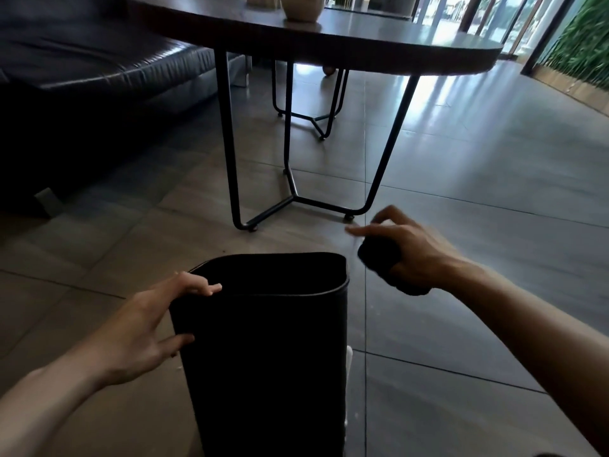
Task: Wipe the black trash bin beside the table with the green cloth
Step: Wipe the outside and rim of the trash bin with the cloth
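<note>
A left hand point(141, 328) grips the near-left corner of the black bin point(263, 351), fingers point(204, 287) hooked over the rim and thumb pressed to the outer wall, holding it upright on the tiled floor point(461, 258) just in front of the table point(329, 41). To the bin's right and apart from it, the right hand point(405, 249) hovers at rim height, curled around a dark wad that is presumably the cloth point(382, 258), its colour lost in the dim light; the forefinger points out toward the bin, the hand blurred. The wipe looks about to begin. Done well, it would keep the left hand braced against the push, spread the wad flatter for more contact, and work from the rim down each wall, turning the bin to reach its far side.
</note>
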A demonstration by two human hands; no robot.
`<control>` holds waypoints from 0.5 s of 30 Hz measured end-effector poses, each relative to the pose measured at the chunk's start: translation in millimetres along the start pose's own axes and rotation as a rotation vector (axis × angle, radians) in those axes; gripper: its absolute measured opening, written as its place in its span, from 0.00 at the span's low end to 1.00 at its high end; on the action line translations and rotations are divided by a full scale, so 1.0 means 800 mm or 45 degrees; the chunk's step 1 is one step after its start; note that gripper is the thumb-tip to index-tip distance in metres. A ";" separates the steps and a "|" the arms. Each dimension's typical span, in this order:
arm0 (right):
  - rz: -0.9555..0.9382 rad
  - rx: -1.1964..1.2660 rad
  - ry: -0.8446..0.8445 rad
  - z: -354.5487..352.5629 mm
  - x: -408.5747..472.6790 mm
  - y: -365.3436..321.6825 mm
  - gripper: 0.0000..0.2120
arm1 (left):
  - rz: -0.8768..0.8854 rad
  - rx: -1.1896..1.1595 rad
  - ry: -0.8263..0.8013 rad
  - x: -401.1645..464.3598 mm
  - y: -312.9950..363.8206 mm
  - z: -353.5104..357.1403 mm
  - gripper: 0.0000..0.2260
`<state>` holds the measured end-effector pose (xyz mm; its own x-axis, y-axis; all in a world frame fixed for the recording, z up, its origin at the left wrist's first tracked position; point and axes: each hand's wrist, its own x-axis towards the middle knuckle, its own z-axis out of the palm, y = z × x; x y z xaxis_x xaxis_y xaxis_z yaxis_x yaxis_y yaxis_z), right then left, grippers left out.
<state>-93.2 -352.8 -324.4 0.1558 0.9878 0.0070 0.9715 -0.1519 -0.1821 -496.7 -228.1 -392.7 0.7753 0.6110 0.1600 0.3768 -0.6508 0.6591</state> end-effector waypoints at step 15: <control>-0.409 -0.096 -0.306 0.006 -0.014 -0.080 0.15 | -0.108 0.192 0.129 -0.010 0.005 -0.020 0.37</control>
<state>-157.7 -353.9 -317.2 -0.1950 0.9642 -0.1795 0.9757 0.1722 -0.1354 -509.7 -228.2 -379.3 0.6853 0.7039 0.1867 0.5163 -0.6505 0.5571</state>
